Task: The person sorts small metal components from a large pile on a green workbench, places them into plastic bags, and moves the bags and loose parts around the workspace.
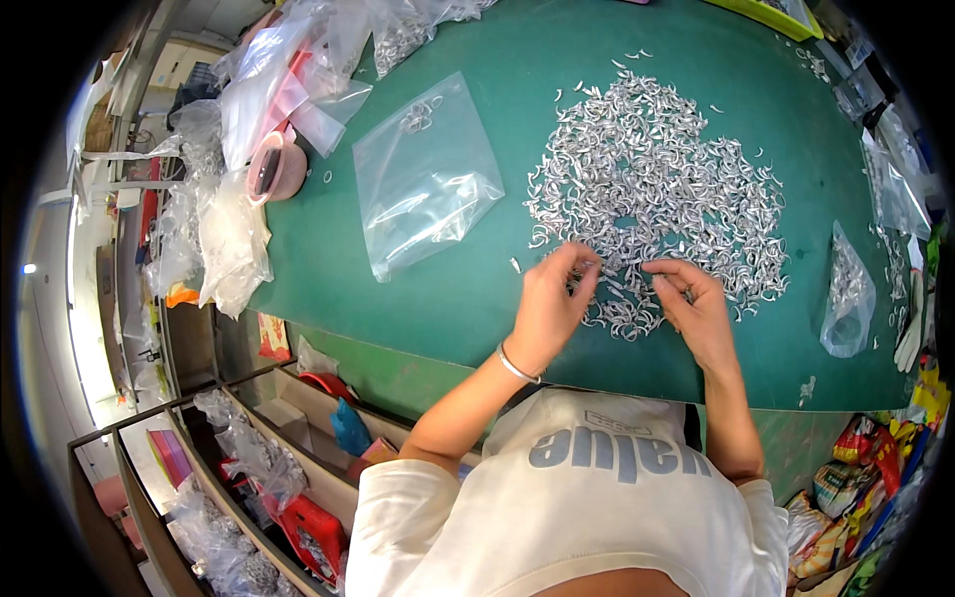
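A wide pile of small curved silver metal pieces (637, 169) lies on the green tabletop (308, 269). At its near edge my left hand (555, 298) is closed, thumb and forefinger curled together. Whatever it pinches is too small to make out. My right hand (694, 303) faces it from the other side, with forefinger and thumb tips close together over the pieces. Any piece between them cannot be made out. Between the two hands is a small cluster of the same pieces (625, 316). A silver bangle (517, 365) circles my left wrist.
Left of the pile lies a flat clear plastic bag (423, 189) with a few rings on it. A pink cup (279, 167) stands near the left edge beside heaped plastic bags (288, 90). A small filled bag (849, 294) lies at right. Open drawers (298, 438) sit below left.
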Demonstrator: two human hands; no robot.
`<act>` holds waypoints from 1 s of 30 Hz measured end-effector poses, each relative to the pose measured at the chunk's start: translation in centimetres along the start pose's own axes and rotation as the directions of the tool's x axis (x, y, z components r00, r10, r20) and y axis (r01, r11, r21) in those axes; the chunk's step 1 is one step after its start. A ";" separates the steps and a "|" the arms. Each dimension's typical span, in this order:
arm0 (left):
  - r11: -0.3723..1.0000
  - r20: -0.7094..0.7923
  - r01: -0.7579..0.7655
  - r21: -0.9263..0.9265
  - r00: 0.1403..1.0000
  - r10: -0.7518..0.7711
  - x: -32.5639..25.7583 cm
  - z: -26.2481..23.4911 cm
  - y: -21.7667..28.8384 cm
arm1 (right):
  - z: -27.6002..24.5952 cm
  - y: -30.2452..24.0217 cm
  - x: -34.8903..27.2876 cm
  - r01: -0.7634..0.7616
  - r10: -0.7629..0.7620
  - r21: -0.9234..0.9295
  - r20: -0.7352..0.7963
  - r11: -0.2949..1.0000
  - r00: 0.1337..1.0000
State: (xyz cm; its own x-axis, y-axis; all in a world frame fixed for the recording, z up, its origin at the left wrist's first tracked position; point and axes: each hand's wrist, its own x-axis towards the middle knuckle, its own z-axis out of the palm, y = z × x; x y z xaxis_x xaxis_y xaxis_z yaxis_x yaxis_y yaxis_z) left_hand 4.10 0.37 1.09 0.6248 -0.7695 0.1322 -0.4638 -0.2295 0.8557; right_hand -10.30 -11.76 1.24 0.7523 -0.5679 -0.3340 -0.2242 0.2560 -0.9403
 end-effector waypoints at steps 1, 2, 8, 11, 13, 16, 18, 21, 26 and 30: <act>0.999 0.012 0.009 -0.050 1.000 -0.008 -0.2 0.2 0.7 | 0.3 -0.1 0.0 0.013 -0.014 0.029 0.033 1.000 0.999; 0.995 0.026 0.019 -0.101 1.000 -0.017 -0.4 0.4 1.5 | 0.8 -0.1 0.0 0.023 -0.027 0.058 0.066 0.998 0.997; 0.988 0.055 -0.074 -0.134 0.995 0.082 -1.1 0.3 3.5 | 1.7 -0.3 -0.3 0.095 -0.100 0.085 0.051 0.992 0.994; 0.987 0.038 -0.089 -0.133 0.995 0.094 -1.4 0.3 3.8 | 1.5 -0.7 -0.6 0.099 -0.105 0.094 0.061 0.991 0.993; 0.989 0.060 -0.052 -0.140 0.996 0.061 -1.5 0.1 4.2 | 1.5 -0.9 -0.7 0.109 -0.116 0.093 0.080 0.990 0.990; 0.990 0.095 -0.062 -0.125 0.993 0.074 -1.4 -0.1 4.4 | 1.5 -1.0 -0.9 0.109 -0.118 0.092 0.093 0.990 0.989; 0.990 0.104 -0.032 -0.141 0.994 0.047 -1.3 -0.1 4.5 | 1.4 -0.2 -0.8 0.111 -0.118 0.098 0.070 0.989 0.990; 0.981 0.123 0.006 -0.196 0.992 0.018 -1.4 0.2 4.9 | 1.6 0.3 -0.9 0.329 -0.329 -0.030 0.015 0.944 0.944; 0.987 0.065 -0.151 -0.047 0.986 0.154 1.0 0.6 2.2 | 0.1 1.4 0.0 0.079 -0.085 0.715 -0.028 0.694 0.996; 0.917 0.017 -0.236 0.322 0.970 0.244 5.6 1.3 -1.2 | -0.4 0.2 0.5 0.036 0.083 0.826 -0.100 0.562 0.992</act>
State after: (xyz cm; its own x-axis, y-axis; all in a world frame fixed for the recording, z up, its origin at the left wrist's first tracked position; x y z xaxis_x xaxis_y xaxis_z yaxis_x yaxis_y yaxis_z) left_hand 7.32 -4.49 0.14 0.4820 -0.8122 0.3287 -0.7753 -0.2205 0.5919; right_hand -10.24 -12.34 0.83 0.6656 -0.6199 -0.4156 0.4132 0.7698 -0.4864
